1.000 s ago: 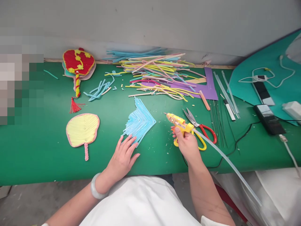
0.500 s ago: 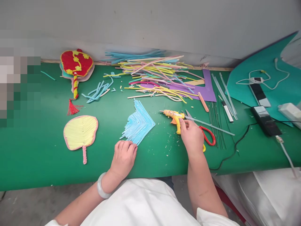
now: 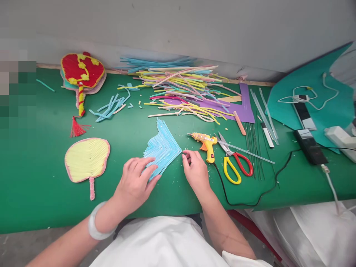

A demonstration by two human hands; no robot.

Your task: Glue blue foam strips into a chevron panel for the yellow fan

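A blue piece made of fuzzy stems laid in a V pattern (image 3: 164, 144) lies flat on the green table, its point to the right. My left hand (image 3: 137, 180) is over its lower left edge, thumb and fingers apart. At the right tip is my right hand (image 3: 196, 170), fingers loosely curled with a small gap to the thumb; nothing shows in it. Right of that hand rests a yellow glue gun (image 3: 207, 142) with a clear glue stick in its back. Scissors with red and yellow handles (image 3: 232, 170) lie partly open beside it.
A yellow fan with pink edging (image 3: 87, 159) lies left, below a red fan (image 3: 82, 70) with a tassel. Colored fuzzy stems (image 3: 183, 81) are heaped along the wall. A black cord (image 3: 250, 204) loops at the front right, near a black power bank (image 3: 313, 148).
My right hand has let go of the glue gun and moved left to the blue piece's tip. My left hand has lifted and spread its fingers over the left edge.
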